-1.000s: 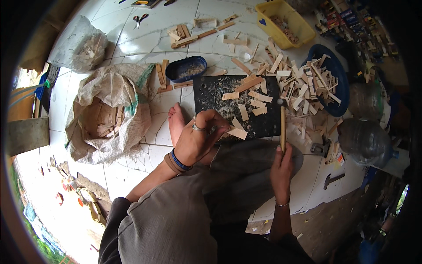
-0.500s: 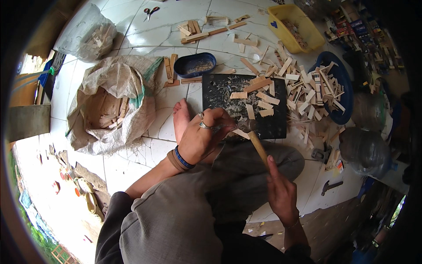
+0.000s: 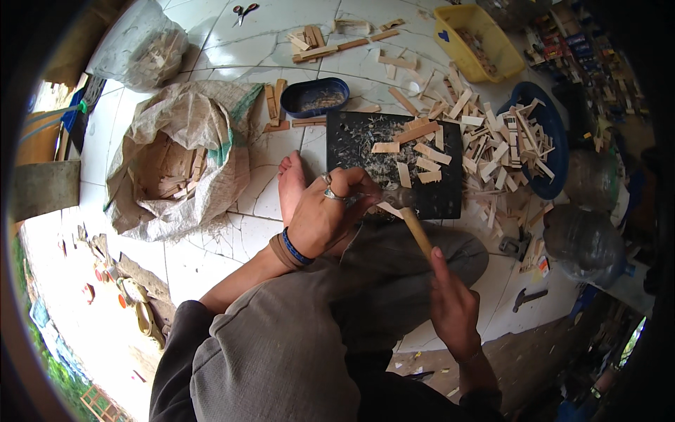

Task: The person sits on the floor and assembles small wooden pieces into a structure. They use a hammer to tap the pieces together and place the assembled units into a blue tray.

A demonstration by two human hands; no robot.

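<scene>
I sit on a white tiled floor with a black board [image 3: 443,197] in front of my knees. My left hand [image 3: 323,218], with rings and a blue wristband, pinches a small pale wood strip [image 3: 387,209] at the board's near edge. My right hand [image 3: 453,309] grips the wooden handle of a hammer [image 3: 418,232]. The hammer's head is down beside my left fingertips, on or just over the strip. Several short wood slats [image 3: 415,151] and shavings lie scattered on the board. My bare foot [image 3: 290,184] rests just left of the board.
An open woven sack [image 3: 183,162] with wood offcuts stands at the left. A blue oval tray [image 3: 314,97] sits behind the board. A blue basin [image 3: 552,151] heaped with slats and a yellow tub [image 3: 478,42] are at the right, a second hammer [image 3: 527,297] lower right.
The hammer stood upright to the right of my left hand a second ago. It has swung down and leftward, so its head now meets the strip at my left fingers.
</scene>
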